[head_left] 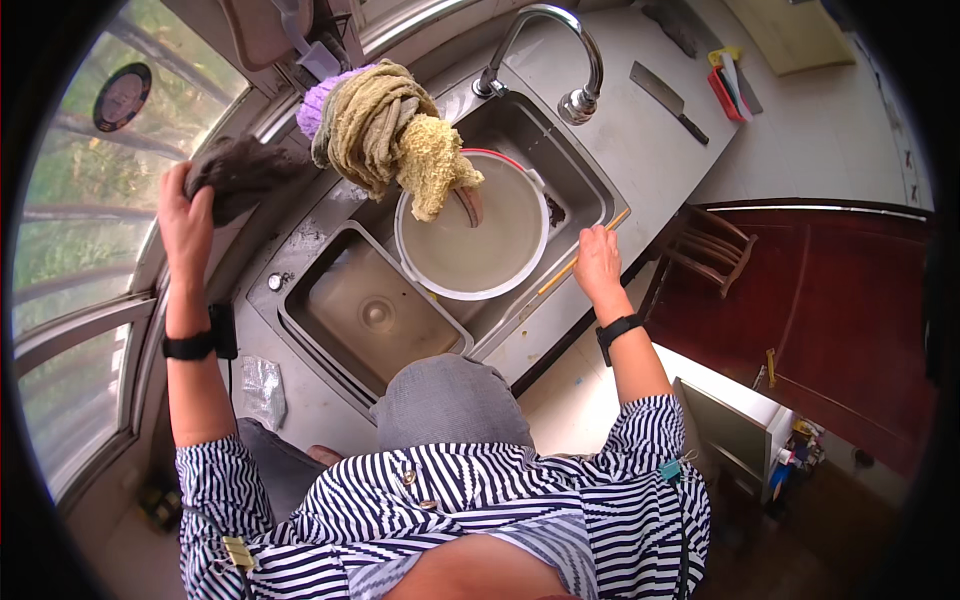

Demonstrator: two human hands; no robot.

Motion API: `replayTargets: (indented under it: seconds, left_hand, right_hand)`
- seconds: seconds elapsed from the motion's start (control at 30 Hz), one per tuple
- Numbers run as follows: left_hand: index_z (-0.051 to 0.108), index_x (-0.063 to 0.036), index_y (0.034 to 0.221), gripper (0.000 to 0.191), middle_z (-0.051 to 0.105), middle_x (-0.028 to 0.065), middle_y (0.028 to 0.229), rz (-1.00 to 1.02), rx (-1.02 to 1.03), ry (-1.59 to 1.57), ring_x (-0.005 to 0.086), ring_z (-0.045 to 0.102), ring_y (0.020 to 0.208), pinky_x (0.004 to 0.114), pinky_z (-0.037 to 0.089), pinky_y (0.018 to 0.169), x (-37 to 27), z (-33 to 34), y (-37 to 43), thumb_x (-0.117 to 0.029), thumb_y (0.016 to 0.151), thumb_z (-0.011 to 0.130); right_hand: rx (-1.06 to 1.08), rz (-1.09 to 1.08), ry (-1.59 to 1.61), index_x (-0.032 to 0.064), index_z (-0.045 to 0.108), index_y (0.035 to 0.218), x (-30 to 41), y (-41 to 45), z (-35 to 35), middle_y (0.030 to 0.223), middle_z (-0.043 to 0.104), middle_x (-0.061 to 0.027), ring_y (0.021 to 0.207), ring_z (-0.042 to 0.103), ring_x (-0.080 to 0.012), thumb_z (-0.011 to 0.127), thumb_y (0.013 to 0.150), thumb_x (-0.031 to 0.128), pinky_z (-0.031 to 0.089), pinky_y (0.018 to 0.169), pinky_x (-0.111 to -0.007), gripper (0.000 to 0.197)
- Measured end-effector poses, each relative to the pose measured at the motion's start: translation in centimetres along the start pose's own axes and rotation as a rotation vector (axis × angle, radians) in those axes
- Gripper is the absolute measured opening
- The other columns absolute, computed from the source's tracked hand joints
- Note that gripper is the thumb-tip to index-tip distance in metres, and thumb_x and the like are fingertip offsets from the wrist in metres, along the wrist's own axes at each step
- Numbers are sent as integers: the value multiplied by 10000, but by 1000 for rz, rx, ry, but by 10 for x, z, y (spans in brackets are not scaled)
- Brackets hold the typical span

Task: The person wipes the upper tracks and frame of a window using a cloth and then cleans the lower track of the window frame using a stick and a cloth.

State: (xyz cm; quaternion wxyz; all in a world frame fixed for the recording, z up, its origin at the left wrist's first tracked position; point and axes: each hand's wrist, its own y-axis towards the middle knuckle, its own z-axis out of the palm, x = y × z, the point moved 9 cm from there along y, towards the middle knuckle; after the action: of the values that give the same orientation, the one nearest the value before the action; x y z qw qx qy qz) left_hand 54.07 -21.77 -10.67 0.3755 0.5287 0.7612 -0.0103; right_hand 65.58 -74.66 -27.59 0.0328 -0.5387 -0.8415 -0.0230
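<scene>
At the left, by the window, my left hand (187, 217) grips a dark grey cloth (244, 176). My right hand (598, 259) is closed around a thin yellow stick (557, 276) at the sink's right edge. A round basin (480, 251) of cloudy water sits in the larger stainless steel sink bowl (577, 180). Above the basin's upper left side hangs a bundle of cloths: brownish-green ones (367, 127), a yellow one (431, 161) and a purple one (319, 105). What holds the bundle up is hidden. A brownish curved strip (470, 206) shows below the yellow cloth.
A smaller sink bowl (352, 300) lies left of the basin. The chrome faucet (555, 11) arches over the back. A cleaver (660, 94) lies on the right counter, near a red holder (724, 94). A clear plastic bag (262, 390) rests at the lower left. A wooden chair (709, 247) stands right.
</scene>
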Motion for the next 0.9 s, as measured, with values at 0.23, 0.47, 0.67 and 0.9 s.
replayTargets:
  seconds: [0.23,0.47,0.67,0.9]
  left_hand:
    - [395,28,1239,376,521,133,1154,-525,-21,-1205,214,536,1032,359,441,886,4,-45,-71,-140,903,411]
    - [451,39,1192,394,532,170,1162,-577,162,-1593,294,526,1054,428,421,912,-51,6,-100,-221,904,386]
    - [417,-12,1207,346,517,104,1148,-705,194,-1477,205,505,1065,340,400,925,-91,84,-106,-127,883,447]
    - [462,-18,1162,313,537,99,1151,-950,262,-1587,212,524,1058,366,408,934,-90,163,-129,-47,851,482]
  right_hand:
    - [-64,270,-5,28,539,844,-109,63,16,948,511,-143,916,490,-351,525,810,136,439,761,-449,114]
    - [2,259,-252,15,564,877,-148,97,28,997,506,-130,977,472,-335,472,838,131,453,820,-419,153]
    - [79,172,-283,14,529,1015,-172,131,60,1156,472,-118,1114,421,-297,420,830,57,437,896,-379,219]
    - [276,150,-268,13,437,1197,-198,139,80,1354,335,-119,1240,317,-305,401,831,23,348,1003,-345,368]
